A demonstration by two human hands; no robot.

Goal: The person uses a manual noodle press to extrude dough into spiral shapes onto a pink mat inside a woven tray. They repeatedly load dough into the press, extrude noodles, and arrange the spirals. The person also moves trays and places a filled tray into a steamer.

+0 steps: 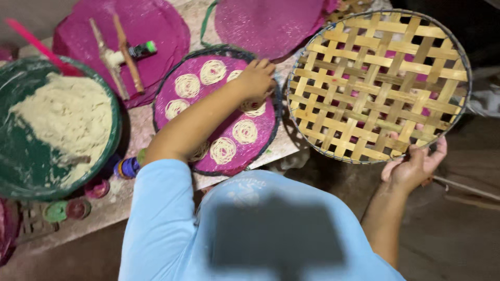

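My left hand reaches onto a round pink mat in a dark-rimmed tray, fingers down on one of the pale noodle coils laid on it. Several such coils lie spread over the mat. My right hand grips the near rim of a round woven bamboo tray, held tilted to the right of the pink tray. Pink shows through the gaps in the bamboo weave. My light blue sleeves and shirt fill the bottom of the view.
A large green bowl with pale dough and a pink stick sits at the left. A wooden press tool lies on another pink mat. Small coloured caps lie below the bowl. A further pink mat lies at the top.
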